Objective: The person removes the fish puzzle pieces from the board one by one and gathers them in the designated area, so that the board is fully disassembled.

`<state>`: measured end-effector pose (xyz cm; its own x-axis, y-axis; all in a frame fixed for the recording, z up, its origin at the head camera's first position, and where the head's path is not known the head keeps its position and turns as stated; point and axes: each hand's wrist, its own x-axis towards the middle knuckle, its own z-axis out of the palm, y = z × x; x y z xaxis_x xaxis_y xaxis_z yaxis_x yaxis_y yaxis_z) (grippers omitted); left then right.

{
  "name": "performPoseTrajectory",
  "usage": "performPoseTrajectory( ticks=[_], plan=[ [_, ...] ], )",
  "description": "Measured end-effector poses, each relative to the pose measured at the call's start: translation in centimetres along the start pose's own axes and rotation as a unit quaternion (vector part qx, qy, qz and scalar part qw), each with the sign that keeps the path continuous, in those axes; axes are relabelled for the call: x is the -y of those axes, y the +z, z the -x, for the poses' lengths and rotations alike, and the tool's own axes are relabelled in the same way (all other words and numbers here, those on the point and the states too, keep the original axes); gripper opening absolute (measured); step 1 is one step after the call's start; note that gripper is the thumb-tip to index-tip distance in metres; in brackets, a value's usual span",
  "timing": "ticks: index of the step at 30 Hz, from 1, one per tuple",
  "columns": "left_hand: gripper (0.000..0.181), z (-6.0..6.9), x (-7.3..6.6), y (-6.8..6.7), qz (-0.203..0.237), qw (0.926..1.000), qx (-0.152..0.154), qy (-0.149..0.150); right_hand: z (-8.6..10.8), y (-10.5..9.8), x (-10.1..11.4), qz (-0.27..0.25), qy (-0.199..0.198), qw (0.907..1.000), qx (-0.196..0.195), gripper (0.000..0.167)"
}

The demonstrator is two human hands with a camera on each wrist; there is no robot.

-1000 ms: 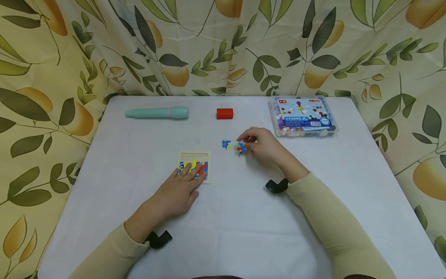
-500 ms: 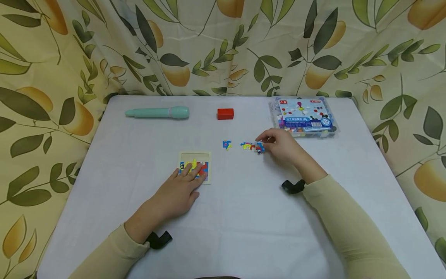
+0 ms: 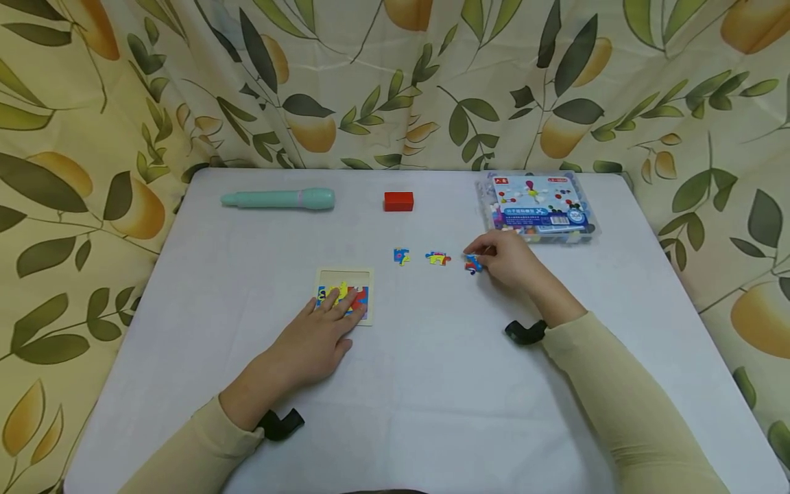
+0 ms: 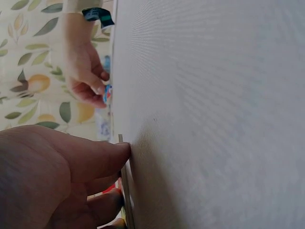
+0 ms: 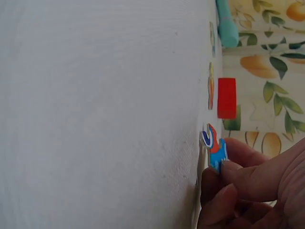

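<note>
On the counter [image 3: 432, 391] | right grip [image 3: 505, 261] pinches a blue-red puzzle piece [image 3: 472, 263] | likely light, stiff; best taken by its edges | left grip [image 3: 311, 346], fingers apart, rests on puzzle tray [image 3: 344, 276]

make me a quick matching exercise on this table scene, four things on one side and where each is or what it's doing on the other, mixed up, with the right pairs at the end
1. left hand
2. teal stick
3. right hand
4. clear box

A. holding a puzzle piece
B. near the table's far right corner
C. resting on the puzzle tray
D. near the table's far left corner

Pairs: 1-C, 2-D, 3-A, 4-B
</note>
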<state>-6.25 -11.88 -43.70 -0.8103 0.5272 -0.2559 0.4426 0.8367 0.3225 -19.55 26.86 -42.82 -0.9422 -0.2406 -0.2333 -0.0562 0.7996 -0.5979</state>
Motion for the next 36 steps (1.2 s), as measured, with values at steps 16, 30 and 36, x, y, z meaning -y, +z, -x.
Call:
performPoseTrajectory(
  ticks=[16, 30, 36],
  plan=[
    [0.059, 0.1, 0.1, 0.1, -0.005, 0.9999, -0.008, 0.005, -0.1, 0.8, 0.8, 0.049, 0.009, 0.9982, -0.033, 0.029],
    [0.059, -0.2, 0.2, 0.2, -0.006, 1.0, -0.001, 0.001, 0.3, 1.3, 1.1, 0.096, 0.007, 0.9935, -0.061, 0.025],
    [0.059, -0.2, 0.0, 0.1, -0.001, 1.0, 0.002, -0.001, 0.6, 1.3, 1.3, 0.076, 0.012, 0.9952, -0.061, 0.029]
  ],
)
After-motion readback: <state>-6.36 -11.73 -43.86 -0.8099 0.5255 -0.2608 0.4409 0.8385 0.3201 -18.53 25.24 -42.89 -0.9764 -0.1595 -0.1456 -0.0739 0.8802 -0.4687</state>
